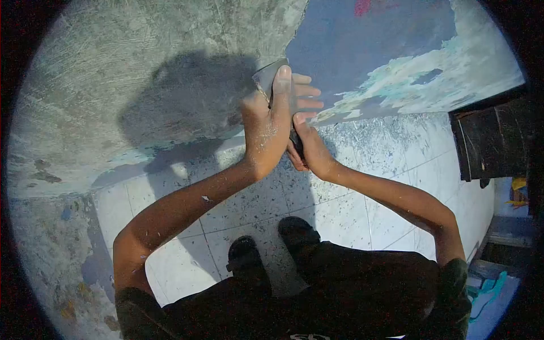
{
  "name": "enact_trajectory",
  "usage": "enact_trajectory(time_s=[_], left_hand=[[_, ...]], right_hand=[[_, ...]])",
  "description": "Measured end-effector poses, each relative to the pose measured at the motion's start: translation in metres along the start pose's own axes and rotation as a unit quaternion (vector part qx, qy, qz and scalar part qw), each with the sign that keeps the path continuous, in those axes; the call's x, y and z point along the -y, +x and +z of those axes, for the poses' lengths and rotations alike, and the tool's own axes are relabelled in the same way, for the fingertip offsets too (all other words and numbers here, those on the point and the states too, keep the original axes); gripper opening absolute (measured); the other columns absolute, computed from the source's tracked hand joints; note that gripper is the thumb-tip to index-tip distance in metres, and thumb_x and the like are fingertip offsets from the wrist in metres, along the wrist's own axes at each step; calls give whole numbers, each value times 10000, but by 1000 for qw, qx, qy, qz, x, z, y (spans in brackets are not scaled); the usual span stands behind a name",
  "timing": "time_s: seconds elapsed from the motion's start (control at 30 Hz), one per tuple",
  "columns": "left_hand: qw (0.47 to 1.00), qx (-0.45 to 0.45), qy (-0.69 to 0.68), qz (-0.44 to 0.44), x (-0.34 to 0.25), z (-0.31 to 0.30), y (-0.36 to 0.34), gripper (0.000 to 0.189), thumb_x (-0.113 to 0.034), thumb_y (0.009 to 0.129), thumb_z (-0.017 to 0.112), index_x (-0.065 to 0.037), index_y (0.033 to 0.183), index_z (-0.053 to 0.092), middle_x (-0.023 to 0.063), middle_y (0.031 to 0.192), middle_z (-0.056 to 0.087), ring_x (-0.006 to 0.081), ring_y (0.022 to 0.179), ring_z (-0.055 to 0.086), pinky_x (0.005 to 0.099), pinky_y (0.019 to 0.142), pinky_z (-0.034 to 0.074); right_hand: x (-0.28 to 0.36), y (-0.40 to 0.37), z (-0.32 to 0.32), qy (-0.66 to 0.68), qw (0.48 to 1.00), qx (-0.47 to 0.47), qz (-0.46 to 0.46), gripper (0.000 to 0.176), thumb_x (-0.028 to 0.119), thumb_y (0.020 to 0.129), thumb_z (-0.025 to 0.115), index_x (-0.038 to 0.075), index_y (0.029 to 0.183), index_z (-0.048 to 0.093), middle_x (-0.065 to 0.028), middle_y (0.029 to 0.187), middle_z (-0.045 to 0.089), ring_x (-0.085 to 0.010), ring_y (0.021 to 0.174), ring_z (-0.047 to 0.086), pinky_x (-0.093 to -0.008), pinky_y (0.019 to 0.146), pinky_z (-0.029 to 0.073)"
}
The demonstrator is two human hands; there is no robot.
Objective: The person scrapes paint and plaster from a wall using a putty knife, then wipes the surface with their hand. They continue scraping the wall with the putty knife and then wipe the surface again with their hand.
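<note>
A scraper (273,73) with a flat metal blade and a dark handle is held up against the wall (187,34). My left hand (267,127) braces the blade, its thumb lying along it and the fingertips showing beyond on the right. Lower down, my right hand (314,150) is closed around the handle, its thumb pointing up. Blue-grey paint (362,51) covers the wall right of the blade, while rough grey plaster lies bare to the left. Pale dust and flakes cling to my left hand and forearm.
Paint flakes litter the white tiled floor (340,209) below the wall. My dark shoes (298,231) stand on the tiles. A dark wooden piece of furniture (493,139) is at the right, with a turquoise item (490,294) lower down.
</note>
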State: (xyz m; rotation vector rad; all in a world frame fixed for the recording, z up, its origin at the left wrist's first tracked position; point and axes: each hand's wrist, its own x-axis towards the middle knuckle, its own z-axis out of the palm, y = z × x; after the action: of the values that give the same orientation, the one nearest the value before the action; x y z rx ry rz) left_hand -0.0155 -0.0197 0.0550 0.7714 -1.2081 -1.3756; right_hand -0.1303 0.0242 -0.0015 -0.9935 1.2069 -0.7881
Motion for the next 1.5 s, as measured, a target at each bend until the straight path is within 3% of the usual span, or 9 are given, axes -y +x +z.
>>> enact_trajectory(time_s=[0.27, 0.37, 0.67, 0.77, 0.97, 1.07, 1.13, 1.3, 1.5], left_hand=[[1000, -5, -14, 2, -1, 3, 0, 524, -370, 1007, 356, 104, 968, 575, 201, 826, 663, 258, 745, 694, 319, 623, 579], [998, 5, -13, -63, 4, -2, -5, 529, -371, 1006, 355, 107, 969, 578, 201, 829, 664, 260, 749, 694, 320, 635, 580], [998, 8, -47, -45, 2, 1, -3, 527, -370, 1008, 354, 118, 1007, 554, 194, 851, 661, 257, 767, 692, 325, 646, 581], [995, -12, -95, 30, -11, 14, 8, 532, -369, 1007, 356, 130, 1022, 539, 204, 866, 657, 265, 775, 692, 328, 644, 583], [996, -3, -65, -56, -2, 5, -4, 505, -377, 1005, 362, 87, 997, 562, 207, 881, 656, 271, 787, 691, 328, 674, 583], [997, 17, -75, 22, -21, 11, 9, 534, -393, 998, 376, 107, 1004, 563, 197, 884, 659, 264, 786, 692, 318, 658, 585], [993, 27, -103, 58, -33, 18, 19, 550, -402, 996, 376, 117, 1004, 560, 202, 888, 661, 261, 777, 693, 313, 647, 583], [998, 12, -49, -23, -17, 10, -3, 554, -418, 1006, 317, 87, 1014, 545, 188, 835, 657, 235, 701, 686, 305, 609, 578], [999, 17, -27, -22, -30, 9, -7, 559, -440, 1010, 249, 50, 1087, 508, 179, 797, 651, 214, 583, 661, 299, 493, 545]], right_hand=[[3, 0, -5, -21, 999, 14, -24, 773, 700, 906, 212, 87, 461, 367, -28, 402, 335, -146, 350, 347, -296, 382, 328], [-12, -10, 6, -1, 1000, 15, -2, 761, 703, 902, 238, 87, 476, 373, -28, 412, 339, -142, 353, 343, -294, 379, 318], [7, -15, 3, -81, 994, -72, -2, 759, 698, 902, 260, 82, 484, 406, -28, 410, 354, -147, 370, 387, -301, 385, 326], [22, -1, -15, -143, 985, -79, -59, 758, 682, 911, 271, 66, 503, 440, -39, 416, 385, -154, 379, 412, -308, 398, 343], [17, -14, -1, -115, 989, -84, -34, 765, 650, 929, 279, 82, 441, 439, -38, 396, 370, -153, 365, 401, -313, 412, 359], [30, -9, -9, -187, 973, -105, -84, 791, 679, 918, 228, 81, 442, 431, -36, 396, 374, -148, 364, 403, -311, 411, 362], [37, -14, -1, -152, 978, -113, -86, 802, 687, 915, 206, 80, 436, 423, -37, 394, 379, -147, 363, 402, -306, 411, 364], [21, -29, 12, -22, 999, -29, -12, 761, 672, 921, 244, 81, 459, 374, -31, 393, 349, -147, 346, 362, -291, 364, 315], [21, -20, 43, 119, 992, -8, -48, 692, 606, 959, 200, 70, 560, 382, -34, 430, 336, -136, 339, 321, -279, 331, 267]])
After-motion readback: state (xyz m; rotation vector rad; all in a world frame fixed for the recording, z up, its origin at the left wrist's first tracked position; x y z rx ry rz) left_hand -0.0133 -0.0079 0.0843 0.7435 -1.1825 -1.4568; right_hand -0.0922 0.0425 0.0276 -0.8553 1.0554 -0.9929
